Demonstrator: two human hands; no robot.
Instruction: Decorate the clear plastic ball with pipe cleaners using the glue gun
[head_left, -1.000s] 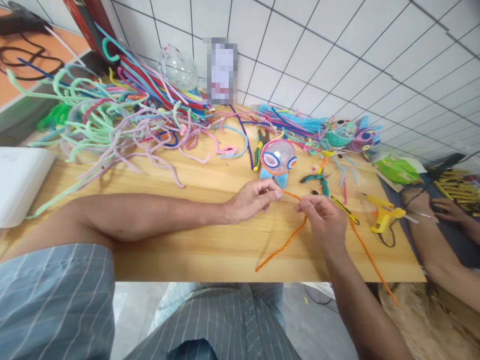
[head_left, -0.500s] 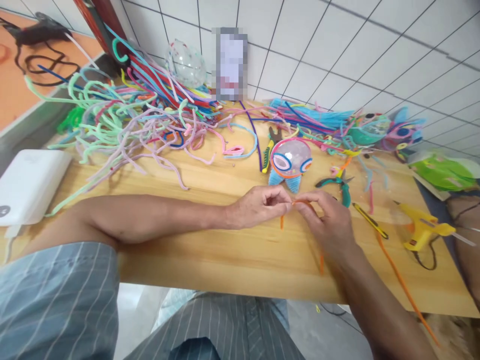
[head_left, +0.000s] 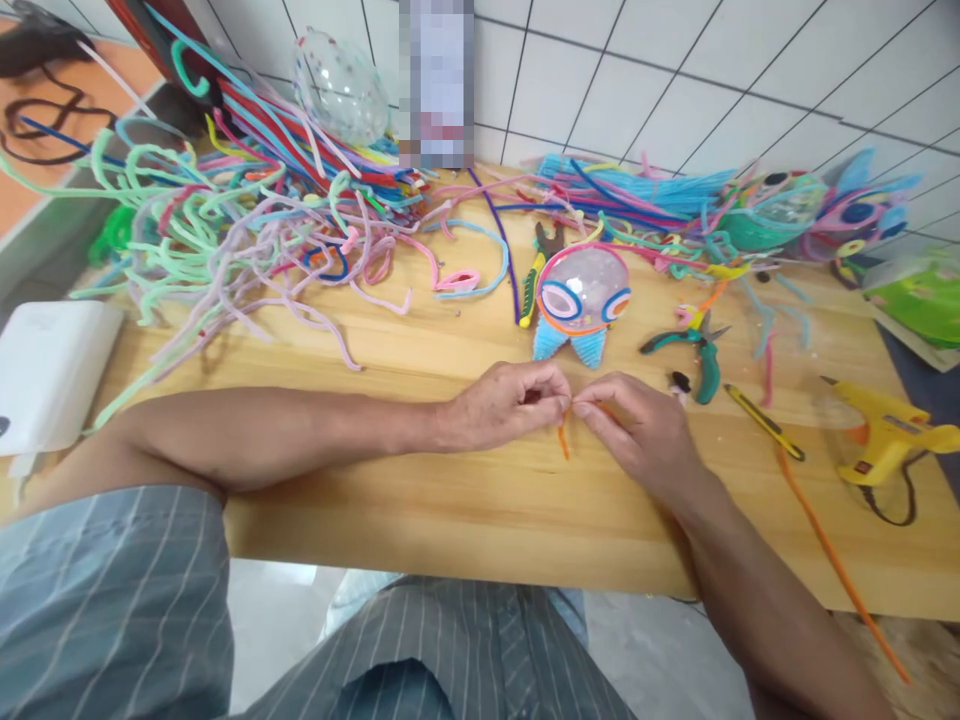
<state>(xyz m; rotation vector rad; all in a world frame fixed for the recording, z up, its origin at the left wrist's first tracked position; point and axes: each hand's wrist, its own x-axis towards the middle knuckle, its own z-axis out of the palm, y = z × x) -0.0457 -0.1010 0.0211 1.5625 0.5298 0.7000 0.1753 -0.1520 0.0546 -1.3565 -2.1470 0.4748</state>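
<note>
Between my hands is an orange pipe cleaner [head_left: 564, 442], its short end hanging below my left fingertips. My left hand [head_left: 514, 403] pinches it between thumb and forefinger. Close beside, my right hand [head_left: 637, 425] pinches it too, the fingertips almost meeting the left ones; most of the strand is hidden by the fingers. Just beyond them sits a clear ball figure [head_left: 586, 285] with pink and orange bands, ringed oval eyes and two light-blue pipe-cleaner legs. Pliers with yellow-green handles [head_left: 534, 285] lie at its left.
Tangled pipe cleaners [head_left: 247, 240] spread over the left of the wooden table. Teal pliers [head_left: 703, 360], a yellow utility knife [head_left: 765, 422], a yellow glue gun [head_left: 889, 430] and a long orange pipe cleaner [head_left: 840, 560] lie right. A white power bank [head_left: 56, 370] is far left.
My hands stay together in a pinch, and the right fingertips have shifted slightly against the left. The orange end below my right hand is out of sight. The camera view has shifted.
</note>
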